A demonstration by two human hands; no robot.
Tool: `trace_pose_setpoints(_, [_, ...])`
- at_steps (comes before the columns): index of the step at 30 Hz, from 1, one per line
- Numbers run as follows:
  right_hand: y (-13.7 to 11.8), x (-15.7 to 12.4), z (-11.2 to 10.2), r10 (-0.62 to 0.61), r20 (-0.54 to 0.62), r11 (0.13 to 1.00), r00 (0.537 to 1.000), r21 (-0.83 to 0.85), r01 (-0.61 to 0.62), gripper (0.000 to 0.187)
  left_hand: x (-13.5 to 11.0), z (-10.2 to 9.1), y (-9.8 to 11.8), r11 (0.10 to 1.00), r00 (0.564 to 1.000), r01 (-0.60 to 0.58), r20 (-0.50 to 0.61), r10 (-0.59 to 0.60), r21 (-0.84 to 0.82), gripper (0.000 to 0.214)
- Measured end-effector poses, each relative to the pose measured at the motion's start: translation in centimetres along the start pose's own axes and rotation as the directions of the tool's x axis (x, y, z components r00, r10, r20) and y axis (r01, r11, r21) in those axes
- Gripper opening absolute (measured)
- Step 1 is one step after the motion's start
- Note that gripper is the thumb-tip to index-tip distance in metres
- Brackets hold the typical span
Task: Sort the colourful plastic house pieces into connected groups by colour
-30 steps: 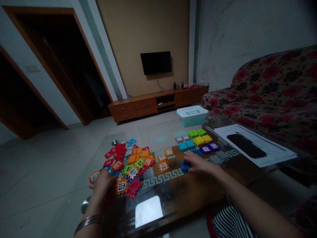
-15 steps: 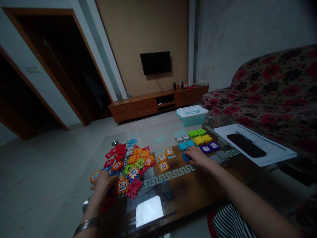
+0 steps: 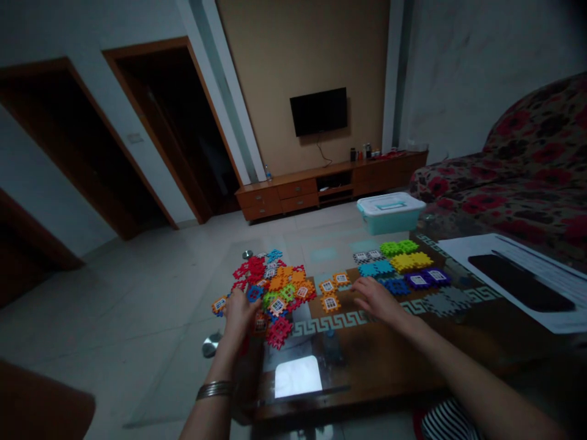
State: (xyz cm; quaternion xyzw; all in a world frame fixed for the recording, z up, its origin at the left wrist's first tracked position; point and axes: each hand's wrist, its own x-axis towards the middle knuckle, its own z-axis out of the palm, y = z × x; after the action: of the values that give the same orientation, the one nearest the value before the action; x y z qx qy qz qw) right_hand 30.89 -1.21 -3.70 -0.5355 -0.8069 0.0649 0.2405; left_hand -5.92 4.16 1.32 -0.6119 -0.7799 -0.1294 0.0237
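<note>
A jumble of interlocking plastic tiles [image 3: 275, 287] in red, orange, green and blue lies on the left part of a glass-topped coffee table [image 3: 367, 354]. My left hand [image 3: 239, 315] rests on the pile's near left edge, fingers curled over some tiles; what it grips is hidden. Sorted tiles lie in rows to the right: green [image 3: 398, 247], yellow [image 3: 411, 261], light blue [image 3: 376, 268], dark blue [image 3: 397, 285] and purple [image 3: 426, 278]. My right hand [image 3: 376, 297] lies flat with fingers apart just left of the dark blue tiles, holding nothing. Loose orange window tiles [image 3: 331, 292] sit between my hands.
A teal lidded storage box [image 3: 389, 212] stands at the table's far end. White papers [image 3: 523, 269] with a black phone [image 3: 513, 280] lie at the right. A floral sofa [image 3: 518, 183] is to the right; a TV cabinet [image 3: 330, 183] and doorways are beyond.
The view swung left. My right hand set the dark blue tile down beside the sorted rows and drew back left, open. My left hand moved further up into the pile.
</note>
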Motion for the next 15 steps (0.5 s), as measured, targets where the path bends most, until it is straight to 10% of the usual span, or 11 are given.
trace_pose_setpoints(11, [-6.1,0.8,4.0,-0.083,0.067,0.958,0.994,0.279,0.061,0.038,-10.0,2.2,7.0,0.910,0.893,-0.414,0.180,0.413,-0.034,0.033])
trace_pose_setpoints(15, [-6.8,0.5,4.4,-0.093,0.102,0.962,0.990,0.265,0.063,0.036,-9.9,2.4,7.1,0.897,0.878,-0.439,0.190,0.440,-0.051,0.027])
